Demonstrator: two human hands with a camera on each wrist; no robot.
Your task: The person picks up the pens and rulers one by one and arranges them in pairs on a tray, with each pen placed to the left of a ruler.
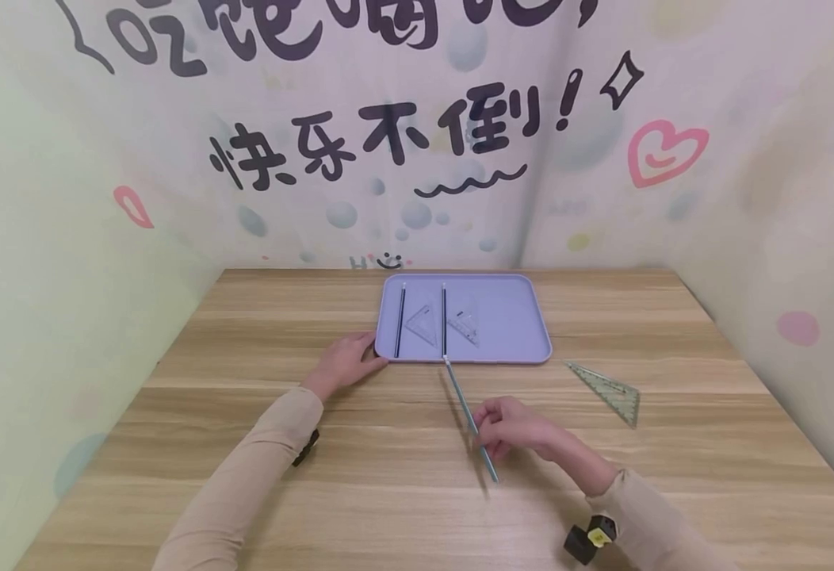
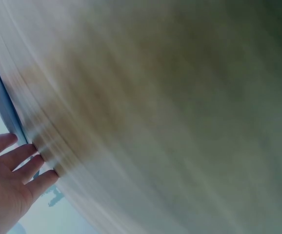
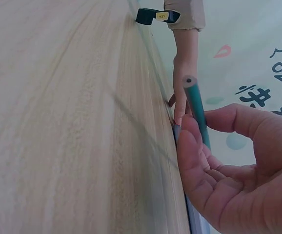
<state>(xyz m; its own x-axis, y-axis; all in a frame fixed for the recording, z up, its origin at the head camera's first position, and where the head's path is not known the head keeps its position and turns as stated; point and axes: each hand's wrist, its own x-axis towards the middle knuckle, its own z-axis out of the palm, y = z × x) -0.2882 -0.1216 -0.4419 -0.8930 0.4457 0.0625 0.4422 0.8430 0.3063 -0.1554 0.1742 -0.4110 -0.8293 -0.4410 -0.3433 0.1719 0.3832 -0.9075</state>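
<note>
A teal pencil [image 1: 461, 394] is pinched between the thumb and fingers of my right hand [image 1: 513, 428], in front of the tray. In the right wrist view its flat end [image 3: 190, 81] with a dark core points toward the camera. The pencil's far, whitish end meets or overlaps the tray's front edge. My left hand [image 1: 346, 363] rests against the left front corner of the lilac tray [image 1: 510, 317], its fingers extended in the left wrist view. Inside the tray lie two dark pencils [image 1: 399, 321] and two clear set squares [image 1: 424, 325].
A greenish set square [image 1: 611, 392] lies on the wooden table [image 1: 388, 492], right of the tray. Behind the table hangs a printed curtain [image 1: 460, 222] with large lettering. Pale walls or sheets flank both sides.
</note>
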